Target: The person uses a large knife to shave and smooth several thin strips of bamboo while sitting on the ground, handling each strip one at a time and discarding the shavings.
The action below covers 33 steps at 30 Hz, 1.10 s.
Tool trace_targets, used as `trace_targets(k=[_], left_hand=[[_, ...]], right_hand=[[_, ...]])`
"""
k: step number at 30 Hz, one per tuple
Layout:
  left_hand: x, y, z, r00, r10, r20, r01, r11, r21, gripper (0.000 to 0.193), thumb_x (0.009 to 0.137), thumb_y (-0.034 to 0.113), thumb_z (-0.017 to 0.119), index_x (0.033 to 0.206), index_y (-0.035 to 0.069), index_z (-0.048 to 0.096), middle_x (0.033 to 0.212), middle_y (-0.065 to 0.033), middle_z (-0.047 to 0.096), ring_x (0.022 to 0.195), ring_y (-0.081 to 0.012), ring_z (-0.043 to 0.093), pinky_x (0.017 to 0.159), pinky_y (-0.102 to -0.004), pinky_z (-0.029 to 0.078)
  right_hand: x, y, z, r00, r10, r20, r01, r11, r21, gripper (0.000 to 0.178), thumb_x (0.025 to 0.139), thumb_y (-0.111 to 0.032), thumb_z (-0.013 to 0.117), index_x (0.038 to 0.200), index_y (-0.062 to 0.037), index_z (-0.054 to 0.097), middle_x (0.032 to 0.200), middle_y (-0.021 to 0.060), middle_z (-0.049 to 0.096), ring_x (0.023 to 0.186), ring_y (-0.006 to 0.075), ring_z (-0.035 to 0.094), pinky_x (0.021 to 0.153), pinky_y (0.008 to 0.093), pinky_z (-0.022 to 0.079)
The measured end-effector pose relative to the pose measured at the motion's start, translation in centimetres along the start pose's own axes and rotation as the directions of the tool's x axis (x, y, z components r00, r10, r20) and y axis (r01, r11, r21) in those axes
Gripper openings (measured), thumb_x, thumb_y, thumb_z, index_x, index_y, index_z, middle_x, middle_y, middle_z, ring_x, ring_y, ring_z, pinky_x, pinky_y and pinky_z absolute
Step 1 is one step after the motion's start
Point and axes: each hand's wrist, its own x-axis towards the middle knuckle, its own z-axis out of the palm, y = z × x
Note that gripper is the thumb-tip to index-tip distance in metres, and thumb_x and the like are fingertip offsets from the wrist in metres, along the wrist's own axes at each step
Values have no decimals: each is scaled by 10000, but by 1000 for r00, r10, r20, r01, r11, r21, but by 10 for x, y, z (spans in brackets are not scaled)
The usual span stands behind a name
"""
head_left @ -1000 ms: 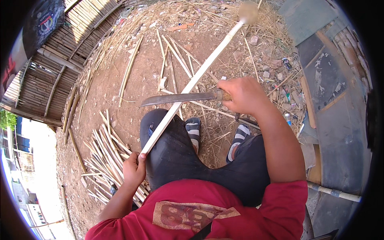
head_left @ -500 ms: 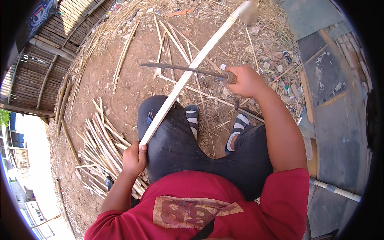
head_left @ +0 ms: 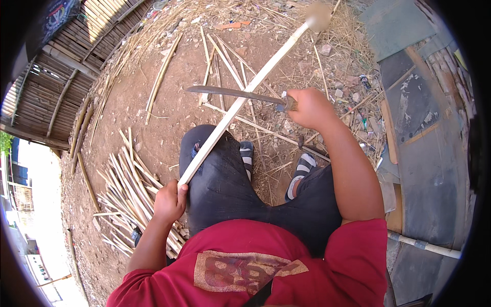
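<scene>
My left hand (head_left: pixel 170 202) is closed around the near end of a long, pale bamboo strip (head_left: pixel 218 132). From there the strip slants up to the right, passing over my left knee. My right hand (head_left: pixel 310 108) grips the handle of a machete (head_left: pixel 220 91), its dark, slightly curved blade pointing left. Blade and strip cross a little beyond the knee; how firmly they touch, I cannot tell. A blurred round patch hides the strip's far tip.
A heap of split strips (head_left: pixel 128 189) lies on the ground left of my legs. More loose strips (head_left: pixel 162 77) are scattered ahead on the dirt. Dark sheets (head_left: pixel 427 153) stand along the right side, and a slatted bamboo wall (head_left: pixel 51 97) is at the upper left.
My right hand and the machete have come slightly nearer to my body, and the blade tip has shifted a little to the right. My left hand keeps its hold on the strip.
</scene>
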Motion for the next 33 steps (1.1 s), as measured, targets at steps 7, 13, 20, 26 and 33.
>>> trace_targets(k=[7, 13, 20, 26, 33], left_hand=[[-17, -9, -10, 1000, 0, 5, 0, 998, 65, 449, 1053, 416, 502, 877, 3, 516, 699, -285, 598, 704, -530, 596, 630, -590, 454], [-13, -8, -16, 999, -31, 26, 27, 989, 146, 459, 1038, 427, 530, 860, 4, 526, 699, -273, 605, 695, -524, 600, 625, -580, 466], [-20, -4, -15, 999, -26, 21, 23, 992, 121, 445, 1034, 420, 538, 876, 4, 521, 706, -277, 616, 694, -519, 606, 622, -577, 463], [-20, -23, 11, 998, 22, -52, -18, 997, 77, 417, 1026, 400, 555, 888, 9, 515, 700, -278, 610, 685, -521, 603, 621, -579, 463], [-15, -17, 2, 998, 27, -54, -22, 995, 93, 410, 1031, 386, 546, 866, 12, 506, 707, -276, 608, 683, -517, 604, 613, -574, 463]], right_hand=[[-10, -36, 12, 976, -218, -2, 218, 974, -66, 222, 810, -197, 734, 973, -82, 636, 921, 168, 716, 898, 397, 697, 788, 512, 557], [15, 59, -10, 917, 365, -159, -349, 930, 117, 499, 811, -199, 719, 1283, -51, 648, 1023, 223, 731, 970, 388, 712, 846, 477, 561], [-10, -7, -5, 998, -39, -55, 38, 999, -22, 327, 806, -202, 735, 1099, -78, 661, 923, 190, 724, 928, 398, 704, 796, 512, 552], [-4, 6, -18, 999, 33, -44, -28, 995, 97, 264, 829, -195, 706, 1067, -84, 682, 885, 183, 723, 852, 393, 705, 777, 485, 560], [-5, 27, -17, 967, 139, -212, -111, 984, 138, 382, 820, -201, 714, 1174, -61, 684, 920, 205, 726, 878, 392, 707, 788, 481, 569]])
